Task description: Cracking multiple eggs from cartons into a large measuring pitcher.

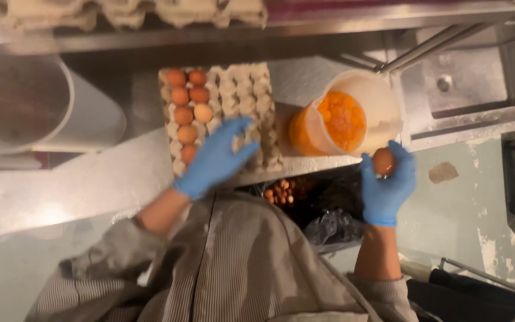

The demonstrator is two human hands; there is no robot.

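Right hand (387, 185), blue-gloved, closed round a brown egg (383, 161), held just at the near rim of a clear plastic tub (382, 104) w/ yolks (342, 119) pooled inside, likely so the contents could drop straight in w/o crossing bare counter. Egg looked whole from this angle; crack, if any, not visible. Left hand (219, 156), also gloved, spread open and empty, fingers apart, hovering over the cardboard egg tray (251, 95), apparently over the vacated cups on the near side, placed as if reaching for the next one. Remaining brown eggs (187, 107) stacked in two short columns at the tray's left edge, rest of the cups bare, so picked from right to left by the look of it. Tray set on the steel counter (78, 185) just beside the tub, touching or nearly so; cannot tell which. Below the counter edge, between the two arms, a dark-lined bin (335, 229) w/ broken shells (281, 192) heaped in it, sited directly under the work so shells could fall w/o a reach. Large white bucket (90, 113) lying well apart to the left, contents blurred. More empty trays (126, 12) stacked on the shelf up top. Sink basin (460, 83) just beyond the tub to the right, w/ a metal rail angled over it. Striped grey top and sleeves filling the lower frame.
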